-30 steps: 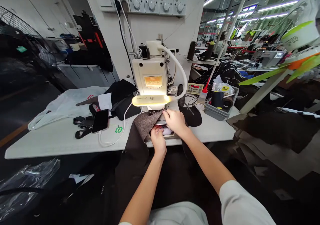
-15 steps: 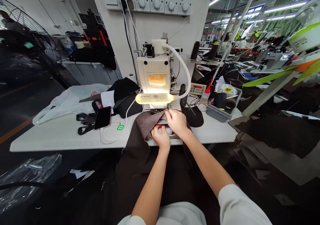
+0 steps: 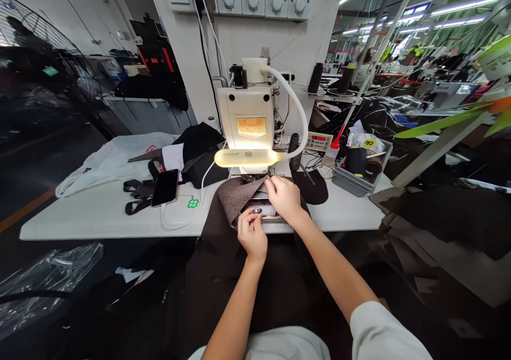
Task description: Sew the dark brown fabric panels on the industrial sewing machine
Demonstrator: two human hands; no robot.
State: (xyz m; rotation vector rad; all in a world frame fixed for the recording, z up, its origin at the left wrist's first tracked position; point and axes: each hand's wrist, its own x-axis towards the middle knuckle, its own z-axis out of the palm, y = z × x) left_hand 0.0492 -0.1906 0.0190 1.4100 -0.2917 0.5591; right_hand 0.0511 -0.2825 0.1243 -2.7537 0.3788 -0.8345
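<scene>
My left hand (image 3: 253, 237) pinches a small shiny metal bobbin case (image 3: 256, 211) between thumb and fingers. It sits just in front of an open compartment (image 3: 268, 209) low in the bed of the sewing machine (image 3: 247, 115). My right hand (image 3: 284, 197) is closed on the raised edge of a dark brown cloth (image 3: 235, 197) close under the needle area. The cloth is folded back to the left and hangs over the table's front edge. A lit lamp bar (image 3: 247, 158) crosses in front of the machine head, and the needle is hidden.
A phone (image 3: 165, 187) on a white cable, dark straps (image 3: 138, 195) and a plastic bag (image 3: 107, 160) lie left on the white table (image 3: 99, 221). At right are a grey bin (image 3: 355, 181) with thread spools, an oil bottle (image 3: 330, 153) and a green-bladed fan (image 3: 443, 120).
My left hand has drawn back from the compartment toward me, and the bobbin case now shows in its fingers. My right hand keeps its hold on the cloth. The view has shifted slightly.
</scene>
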